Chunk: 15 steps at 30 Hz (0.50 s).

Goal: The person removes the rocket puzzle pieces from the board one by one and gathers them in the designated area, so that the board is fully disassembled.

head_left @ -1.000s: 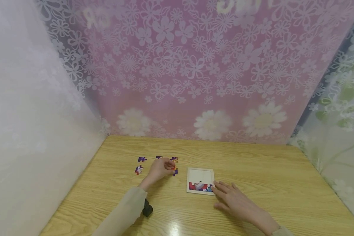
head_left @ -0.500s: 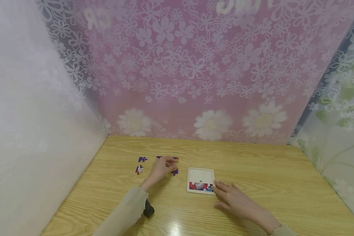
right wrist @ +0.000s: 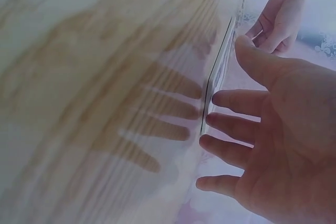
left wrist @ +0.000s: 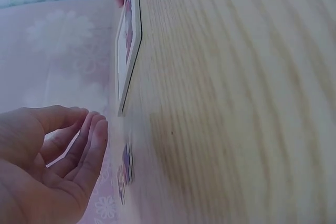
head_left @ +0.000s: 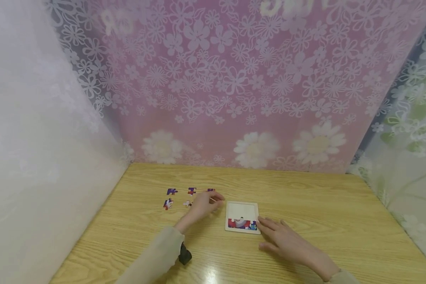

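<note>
In the head view my left hand (head_left: 205, 204) hovers over the table just left of a small framed puzzle board (head_left: 243, 204), apart from it. Its thumb and fingertips come close together in the left wrist view; whether a puzzle piece sits between them is hidden. Loose jigsaw pieces lie left of the board, among them a purple piece (head_left: 171, 191), a red and purple piece (head_left: 192, 191) and a white and red piece (head_left: 168, 204). My right hand (head_left: 282, 240) lies with fingers spread, fingertips at the board's right edge. Joined pieces (head_left: 239, 224) fill the board's lower part.
A wooden table (head_left: 305, 205) carries everything. A white wall (head_left: 49, 138) stands on the left, with a pink flowered curtain (head_left: 234, 98) behind. A dark wrist camera (head_left: 185, 255) hangs below the left sleeve.
My left hand has moved right from the loose pieces toward the board, uncovering more of the pieces behind it. The lower right loose piece is no longer visible. My right hand stays put.
</note>
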Tool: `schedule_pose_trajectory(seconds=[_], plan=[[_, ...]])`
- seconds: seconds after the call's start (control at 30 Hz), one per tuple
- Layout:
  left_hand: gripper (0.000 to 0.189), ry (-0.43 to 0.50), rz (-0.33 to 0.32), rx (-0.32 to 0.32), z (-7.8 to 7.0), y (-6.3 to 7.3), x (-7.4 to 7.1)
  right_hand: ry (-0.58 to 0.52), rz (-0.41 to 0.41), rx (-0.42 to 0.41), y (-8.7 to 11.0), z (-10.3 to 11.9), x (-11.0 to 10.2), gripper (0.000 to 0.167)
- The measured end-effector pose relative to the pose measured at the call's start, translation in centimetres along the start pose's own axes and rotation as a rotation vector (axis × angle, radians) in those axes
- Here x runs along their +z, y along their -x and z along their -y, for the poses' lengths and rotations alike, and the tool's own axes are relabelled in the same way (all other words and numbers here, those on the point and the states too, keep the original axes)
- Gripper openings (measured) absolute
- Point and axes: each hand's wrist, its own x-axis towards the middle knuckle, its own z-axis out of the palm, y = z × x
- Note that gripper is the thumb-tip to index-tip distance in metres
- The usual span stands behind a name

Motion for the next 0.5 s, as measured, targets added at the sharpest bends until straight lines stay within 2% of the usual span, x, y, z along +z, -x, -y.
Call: schedule_pose_trajectory(seconds=[0.3, 0.5], plan=[[0.016, 0.058, 0.072, 0.018, -1.1, 0.5, 1.1, 0.062, -0.037, -0.062, -0.8, 0.4, 0.4, 0.063], [0.017, 0.095, 0.139, 0.006, -1.4, 0.7, 1.7, 0.065, -0.026, -0.087, -1.5, 1.0, 1.2, 0.065]])
